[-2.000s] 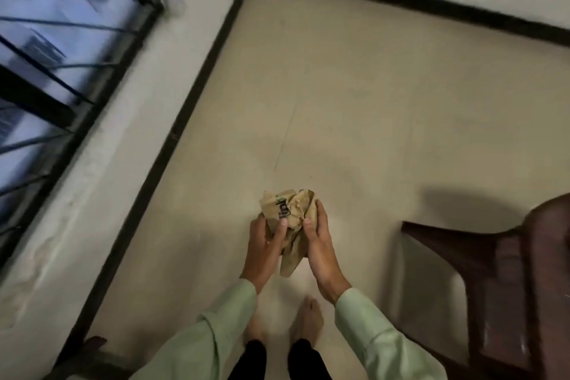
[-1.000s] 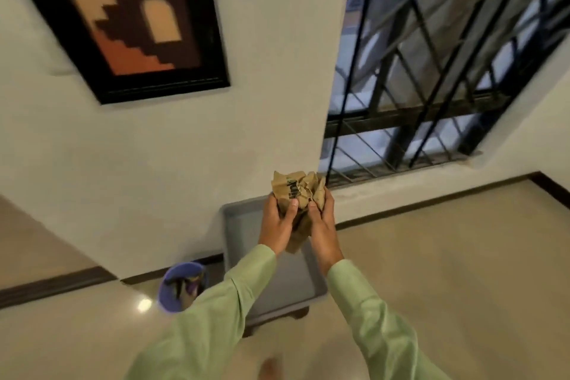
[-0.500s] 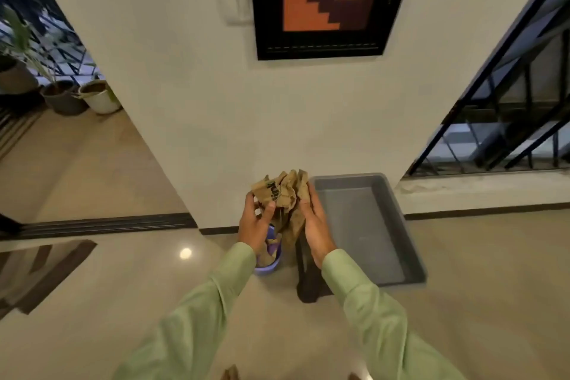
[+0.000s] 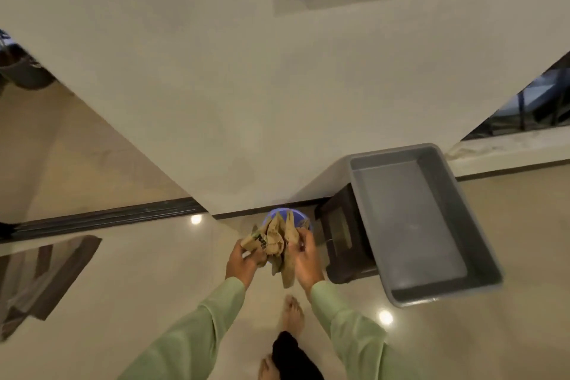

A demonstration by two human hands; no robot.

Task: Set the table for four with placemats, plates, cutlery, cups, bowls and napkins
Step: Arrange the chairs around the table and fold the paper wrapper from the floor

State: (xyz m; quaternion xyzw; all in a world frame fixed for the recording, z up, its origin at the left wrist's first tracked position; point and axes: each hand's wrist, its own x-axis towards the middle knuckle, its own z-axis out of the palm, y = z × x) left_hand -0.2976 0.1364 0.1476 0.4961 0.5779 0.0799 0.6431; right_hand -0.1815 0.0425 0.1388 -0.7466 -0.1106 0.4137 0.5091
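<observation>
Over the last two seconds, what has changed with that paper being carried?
The person turned from the floor corner and walked to the wall, bringing the crumpled brown paper over the blue bin. Nothing was taken up or let go: the left hand and right hand still grip the paper. The grey tray sits on the dark stool as before.

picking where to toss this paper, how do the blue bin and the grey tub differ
The blue bin is round and small; the grey tub is rectangular and larger. The bin sits on the floor; the tub rests on a dark stool. The bin is mostly hidden behind the crumpled paper; the tub shows fully. Both are open-topped, by the wall.
</observation>
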